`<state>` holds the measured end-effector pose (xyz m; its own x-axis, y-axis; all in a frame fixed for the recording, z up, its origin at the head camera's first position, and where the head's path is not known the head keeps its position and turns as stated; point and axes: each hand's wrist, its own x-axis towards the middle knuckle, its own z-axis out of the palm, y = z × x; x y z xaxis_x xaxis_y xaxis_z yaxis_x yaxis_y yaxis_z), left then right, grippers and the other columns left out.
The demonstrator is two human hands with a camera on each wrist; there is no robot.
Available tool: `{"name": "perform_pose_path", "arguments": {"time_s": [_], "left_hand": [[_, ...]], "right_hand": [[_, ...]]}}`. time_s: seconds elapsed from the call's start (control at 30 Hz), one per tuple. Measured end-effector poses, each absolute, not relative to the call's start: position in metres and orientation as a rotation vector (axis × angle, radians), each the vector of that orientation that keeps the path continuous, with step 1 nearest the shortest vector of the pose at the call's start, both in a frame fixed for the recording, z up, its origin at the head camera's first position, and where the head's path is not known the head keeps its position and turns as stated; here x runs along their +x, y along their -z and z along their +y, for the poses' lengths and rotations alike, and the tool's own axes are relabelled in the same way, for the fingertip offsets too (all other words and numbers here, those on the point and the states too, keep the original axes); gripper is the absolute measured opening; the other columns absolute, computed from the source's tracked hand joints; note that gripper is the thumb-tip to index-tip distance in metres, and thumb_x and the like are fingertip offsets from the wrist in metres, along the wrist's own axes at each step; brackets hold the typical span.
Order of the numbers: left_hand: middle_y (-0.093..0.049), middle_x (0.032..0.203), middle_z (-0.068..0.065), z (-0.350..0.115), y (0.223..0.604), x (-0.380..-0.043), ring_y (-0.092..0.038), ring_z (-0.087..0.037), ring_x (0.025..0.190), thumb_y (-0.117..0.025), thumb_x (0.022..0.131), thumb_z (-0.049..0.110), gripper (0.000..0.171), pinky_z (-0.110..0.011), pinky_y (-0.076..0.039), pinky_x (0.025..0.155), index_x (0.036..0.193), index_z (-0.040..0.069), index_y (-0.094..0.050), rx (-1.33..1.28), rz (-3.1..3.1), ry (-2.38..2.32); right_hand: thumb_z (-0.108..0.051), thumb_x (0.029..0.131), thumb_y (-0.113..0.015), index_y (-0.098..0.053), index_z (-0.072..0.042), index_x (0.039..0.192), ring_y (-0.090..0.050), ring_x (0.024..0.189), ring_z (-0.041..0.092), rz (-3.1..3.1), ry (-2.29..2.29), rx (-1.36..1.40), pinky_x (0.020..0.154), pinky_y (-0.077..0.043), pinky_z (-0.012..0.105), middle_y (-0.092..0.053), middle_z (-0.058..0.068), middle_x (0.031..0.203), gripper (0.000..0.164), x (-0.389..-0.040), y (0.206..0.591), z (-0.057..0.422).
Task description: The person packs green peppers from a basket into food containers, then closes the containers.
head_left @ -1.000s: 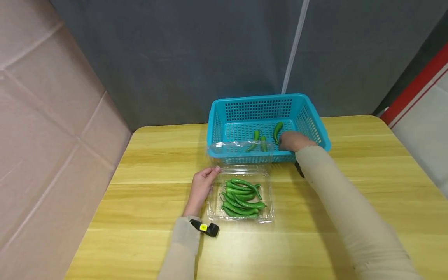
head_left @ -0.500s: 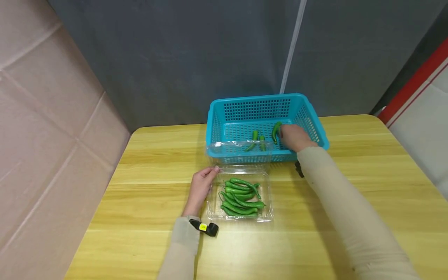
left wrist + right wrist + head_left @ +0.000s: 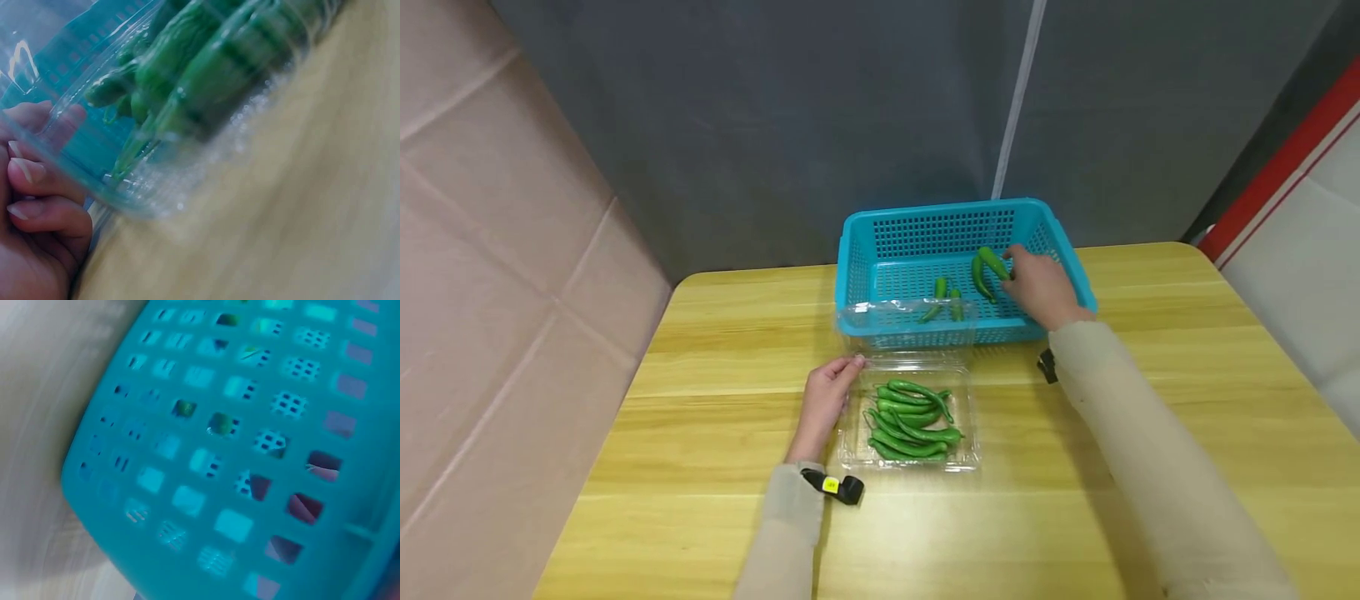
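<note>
My right hand (image 3: 1041,287), inside the blue basket (image 3: 1078,279), pinches a green chili pepper (image 3: 994,262) between thumb and fingers. A curved chili (image 3: 980,279) lies beside that one. Two smaller chilies (image 3: 956,305) rest on the basket floor, partly seen through clear plastic. My left hand (image 3: 823,400) pinches the left edge of a clear plastic clamshell box (image 3: 973,433) near its hinge. Several green chilies (image 3: 913,425) lie in the box. In the right wrist view, the basket's perforated wall (image 3: 187,469) mostly hides the hand.
The box's raised clear lid (image 3: 880,315) leans back against the basket's front wall. Everything stands on a wood-grain table (image 3: 715,400). A dark grey partition (image 3: 775,142) rises behind it, and a pale padded wall (image 3: 497,292) stands at the left.
My right hand has shifted slightly back in the basket and raised a chili that was hidden beneath it. The left hand keeps its hold on the box edge.
</note>
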<state>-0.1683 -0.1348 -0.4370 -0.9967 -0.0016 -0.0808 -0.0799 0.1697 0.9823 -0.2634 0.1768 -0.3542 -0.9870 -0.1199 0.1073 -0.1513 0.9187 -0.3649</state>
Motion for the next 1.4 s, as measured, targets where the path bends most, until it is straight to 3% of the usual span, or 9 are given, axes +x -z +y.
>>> {"name": "perform_pose_path", "arguments": {"time_s": [0.1, 0.2, 0.33, 0.47, 0.83, 1.0, 1.4], "left_hand": [[-0.045, 0.052, -0.008, -0.135, 0.437, -0.169, -0.031, -0.005, 0.034, -0.057, 0.088, 0.032, 0.027, -0.019, -0.028, 0.031, 0.099, 0.010, -0.067, -0.081, 2.354, -1.988], [-0.050, 0.057, -0.012, -0.135, 0.437, -0.169, -0.031, -0.005, 0.034, -0.057, 0.088, 0.032, 0.029, -0.019, -0.028, 0.030, 0.100, 0.008, -0.067, -0.068, 2.350, -1.989], [-0.043, 0.050, -0.003, -0.135, 0.438, -0.170, -0.031, -0.005, 0.034, -0.057, 0.088, 0.033, 0.029, -0.020, -0.028, 0.031, 0.099, 0.008, -0.067, -0.068, 2.338, -1.995], [-0.035, 0.047, 0.005, -0.136, 0.437, -0.170, -0.031, -0.006, 0.035, -0.057, 0.087, 0.034, 0.028, -0.019, -0.028, 0.031, 0.098, 0.011, -0.068, -0.069, 2.340, -1.990], [-0.033, 0.045, 0.005, -0.135, 0.437, -0.172, -0.030, -0.005, 0.033, -0.056, 0.088, 0.034, 0.027, -0.020, -0.027, 0.031, 0.096, 0.011, -0.068, -0.057, 2.350, -1.990], [-0.039, 0.048, 0.001, -0.135, 0.436, -0.171, -0.031, -0.006, 0.033, -0.056, 0.088, 0.034, 0.026, -0.019, -0.027, 0.031, 0.096, 0.012, -0.068, -0.062, 2.365, -1.973], [-0.033, 0.046, 0.005, -0.136, 0.439, -0.170, -0.031, -0.006, 0.033, -0.055, 0.088, 0.035, 0.028, -0.019, -0.027, 0.031, 0.096, 0.011, -0.068, -0.056, 2.361, -1.980]], "right_hand": [[-0.010, 0.085, -0.058, -0.051, 0.001, 0.118, -0.058, 0.078, 0.031, -2.960, -0.600, 0.221, 0.066, -0.047, 0.044, -0.061, 0.020, 0.096, 0.036, -0.260, 0.353, 0.175], [-0.011, 0.085, -0.058, -0.055, 0.001, 0.116, -0.058, 0.076, 0.028, -2.926, -0.629, 0.221, 0.066, -0.047, 0.042, -0.062, 0.018, 0.095, 0.033, -0.254, 0.351, 0.172], [-0.015, 0.086, -0.059, -0.057, 0.000, 0.114, -0.056, 0.073, 0.026, -2.882, -0.677, 0.187, 0.065, -0.046, 0.041, -0.062, 0.016, 0.093, 0.032, -0.248, 0.348, 0.169], [-0.017, 0.086, -0.059, -0.058, -0.001, 0.112, -0.057, 0.083, 0.027, -2.842, -0.777, 0.144, 0.069, -0.046, 0.042, -0.062, 0.015, 0.097, 0.031, -0.241, 0.345, 0.166], [-0.026, 0.084, -0.062, -0.059, -0.006, 0.108, -0.058, 0.086, 0.022, -2.721, -0.976, 0.091, 0.072, -0.046, 0.040, -0.062, 0.010, 0.096, 0.031, -0.216, 0.349, 0.164], [-0.032, 0.084, -0.061, -0.058, -0.008, 0.109, -0.057, 0.088, 0.021, -2.699, -1.061, 0.046, 0.072, -0.046, 0.039, -0.062, 0.008, 0.097, 0.035, -0.204, 0.353, 0.163], [-0.030, 0.084, -0.063, -0.058, -0.005, 0.109, -0.059, 0.087, 0.020, -2.592, -1.143, 0.101, 0.072, -0.049, 0.036, -0.063, 0.008, 0.096, 0.035, -0.185, 0.354, 0.156]]}}
